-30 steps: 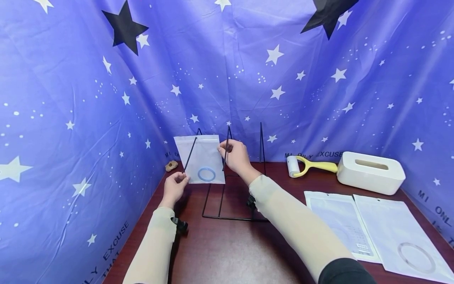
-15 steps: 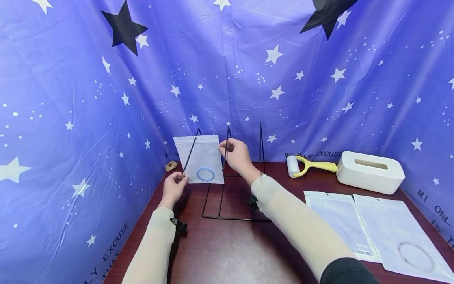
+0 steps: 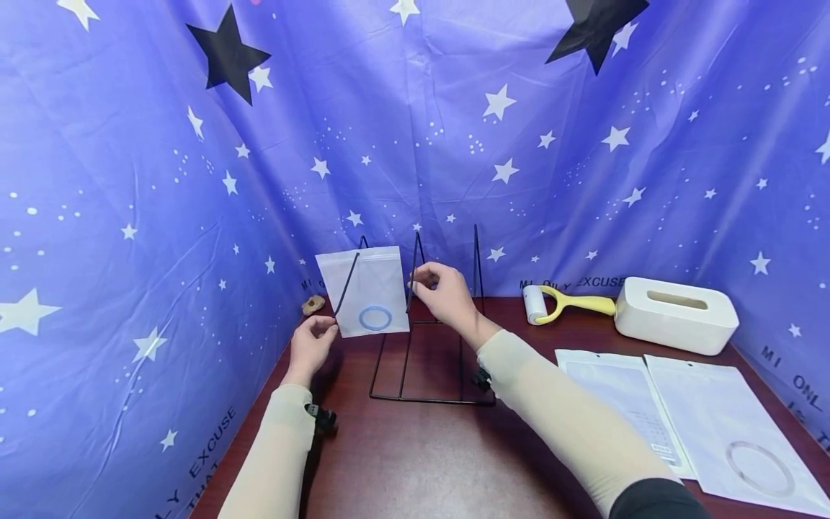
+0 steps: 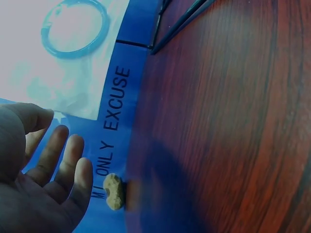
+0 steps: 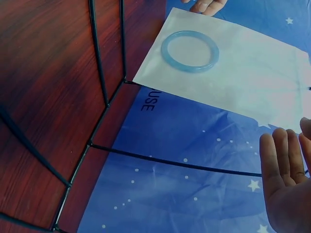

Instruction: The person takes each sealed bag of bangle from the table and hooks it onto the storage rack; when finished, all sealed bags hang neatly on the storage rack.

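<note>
A white zip bag (image 3: pixel 382 277) with a blue ring (image 3: pixel 361 318) showing on it stands upright in the leftmost section of a black wire rack (image 3: pixel 431 401), behind a slanted wire. My left hand (image 3: pixel 310 349) is beside the bag's lower left corner; in the left wrist view its fingers (image 4: pixel 71 145) are loosely bent, with the thumb tip near the edge of the bag (image 4: pixel 63 94). To the bag's right, my right hand (image 3: pixel 447 295) is by the middle wire. In the right wrist view this hand (image 5: pixel 291 194) is relaxed, apart from the bag (image 5: pixel 252 58).
Two flat white packages (image 3: pixel 622 393) (image 3: pixel 720 404) lie at the table's right, one showing a pale ring. Behind them are a white tissue box (image 3: pixel 674 331) and a yellow-handled roller (image 3: pixel 586 304). A small tan object (image 3: pixel 313 305) lies at the back left. Starry cloth surrounds the table.
My right hand has let go of the bag's right edge and moved right and slightly down. My left hand has shifted slightly left, away from the lower corner. The bag stays upright in the rack.
</note>
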The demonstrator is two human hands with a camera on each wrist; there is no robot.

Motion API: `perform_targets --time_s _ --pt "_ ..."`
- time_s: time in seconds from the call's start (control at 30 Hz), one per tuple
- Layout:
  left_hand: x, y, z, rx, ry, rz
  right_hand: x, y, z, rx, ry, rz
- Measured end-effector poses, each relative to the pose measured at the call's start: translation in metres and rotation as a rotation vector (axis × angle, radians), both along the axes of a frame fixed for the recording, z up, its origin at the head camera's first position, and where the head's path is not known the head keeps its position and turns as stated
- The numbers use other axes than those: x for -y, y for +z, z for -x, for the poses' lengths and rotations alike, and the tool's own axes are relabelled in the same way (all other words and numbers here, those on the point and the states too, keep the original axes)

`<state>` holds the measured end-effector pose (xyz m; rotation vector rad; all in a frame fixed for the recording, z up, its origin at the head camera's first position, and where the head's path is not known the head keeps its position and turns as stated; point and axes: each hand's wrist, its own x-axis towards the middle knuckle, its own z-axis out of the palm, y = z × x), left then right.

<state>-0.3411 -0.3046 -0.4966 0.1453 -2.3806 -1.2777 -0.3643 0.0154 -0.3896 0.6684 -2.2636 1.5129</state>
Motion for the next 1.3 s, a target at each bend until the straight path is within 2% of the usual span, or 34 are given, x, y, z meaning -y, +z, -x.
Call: perform_targets --time_s 0.17,0.37,0.53,0.63,0.77,0.87,0.97,1.17,1.3 --pt "0.000 0.003 -0.008 -0.010 -0.006 -0.002 -0.014 -0.004 -0.009 -0.041 0.062 -0.003" --pt "-0.006 0.007 -0.023 -0.068 0.023 -0.020 -0.035 -0.005 -0.028 -0.049 0.111 -0.032" --pt "-0.013 0.009 -0.037 -0.140 0.049 -0.002 -0.057 -0.005 -0.045 -0.088 0.098 -0.054" --pt "-0.020 0.011 -0.044 -0.181 0.045 0.001 -0.072 -0.004 -0.055 -0.109 0.087 -0.036" --pt "-0.029 0.014 -0.054 -0.229 0.022 -0.015 -0.089 -0.004 -0.067 -0.089 0.090 0.030" --pt "-0.035 0.014 -0.059 -0.249 -0.013 -0.021 -0.101 -0.003 -0.075 -0.112 0.065 0.047" --pt "-0.041 0.013 -0.064 -0.243 -0.079 -0.021 -0.113 0.002 -0.086 -0.156 0.015 0.036" --pt "-0.049 0.008 -0.073 -0.164 -0.263 -0.013 -0.133 0.026 -0.117 -0.197 -0.074 0.061" --pt "-0.051 0.003 -0.075 -0.119 -0.315 0.021 -0.151 0.032 -0.125 -0.198 -0.105 0.088"
